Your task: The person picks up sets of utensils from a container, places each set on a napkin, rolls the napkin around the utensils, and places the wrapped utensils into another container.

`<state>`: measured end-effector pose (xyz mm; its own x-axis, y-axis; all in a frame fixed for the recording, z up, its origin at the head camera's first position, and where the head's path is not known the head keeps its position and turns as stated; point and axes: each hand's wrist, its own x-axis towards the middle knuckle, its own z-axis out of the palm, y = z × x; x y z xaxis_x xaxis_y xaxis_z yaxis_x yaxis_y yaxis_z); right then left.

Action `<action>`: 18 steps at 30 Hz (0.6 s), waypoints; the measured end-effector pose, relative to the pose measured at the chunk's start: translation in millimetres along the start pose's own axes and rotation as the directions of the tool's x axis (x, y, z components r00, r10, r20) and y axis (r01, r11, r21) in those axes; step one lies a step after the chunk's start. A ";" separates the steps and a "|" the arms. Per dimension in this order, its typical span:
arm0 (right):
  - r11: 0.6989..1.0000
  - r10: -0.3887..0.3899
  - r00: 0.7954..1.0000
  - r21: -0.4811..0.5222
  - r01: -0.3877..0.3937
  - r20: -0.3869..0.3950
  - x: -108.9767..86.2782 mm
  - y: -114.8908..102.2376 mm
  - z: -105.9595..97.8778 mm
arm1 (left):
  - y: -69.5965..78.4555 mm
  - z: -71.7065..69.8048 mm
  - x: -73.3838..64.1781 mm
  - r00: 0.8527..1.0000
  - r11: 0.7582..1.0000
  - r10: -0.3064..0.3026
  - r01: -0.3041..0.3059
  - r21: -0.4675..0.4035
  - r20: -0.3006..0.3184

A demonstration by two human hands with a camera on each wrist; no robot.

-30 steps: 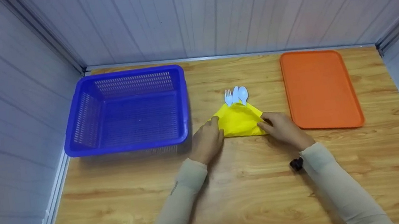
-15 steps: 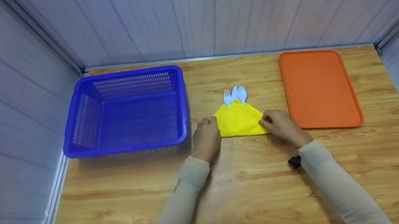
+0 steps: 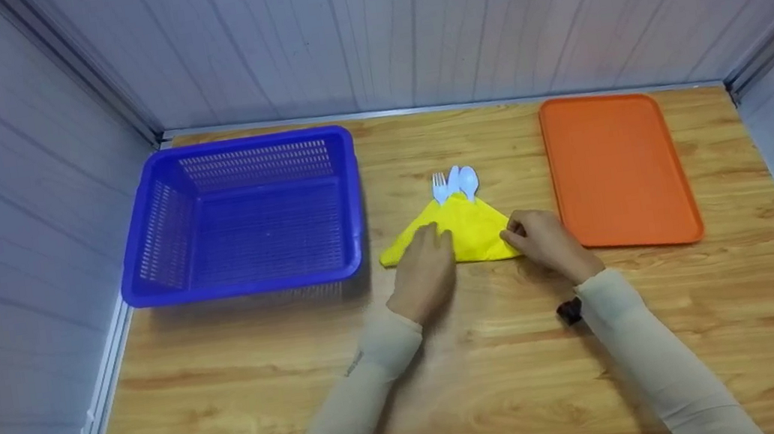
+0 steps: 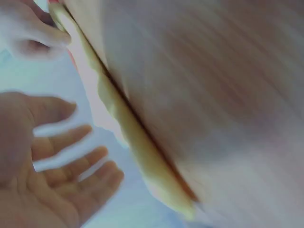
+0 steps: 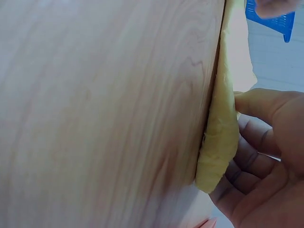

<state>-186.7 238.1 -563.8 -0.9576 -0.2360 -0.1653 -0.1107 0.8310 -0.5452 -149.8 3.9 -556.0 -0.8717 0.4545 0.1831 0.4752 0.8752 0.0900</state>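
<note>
A yellow napkin, folded to a triangle, lies mid-table in the head view. From its peak stick out the heads of a white plastic fork, knife and spoon; their handles are hidden. My left hand hovers over the left half of the napkin. In the left wrist view its spread fingers hold nothing and stand apart from the napkin's edge. With thumb and fingers my right hand pinches the napkin's right corner, as the right wrist view shows with the thumb against the cloth.
To the left stands a blue slotted basket. An orange tray lies at the right, close beside my right hand. Pale panel walls bound the wooden table at the back and both sides.
The napkin's upper fold has come down flat at the peak. My left hand has let go of the left corner and moved right over the napkin. The right hand stays at its corner.
</note>
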 end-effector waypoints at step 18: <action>0.999 0.039 0.999 0.005 -0.039 0.021 3.5 -1.2 -0.7 | 27.9 7.6 6.0 0.906 0.997 0.068 -0.078 0.007 0.417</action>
<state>-190.2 236.7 -563.1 -0.9555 -0.2137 -0.2034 -0.0718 0.8371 -0.5423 -142.7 32.4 -559.8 -0.8077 0.5402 -0.2363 0.5407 0.8384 0.0687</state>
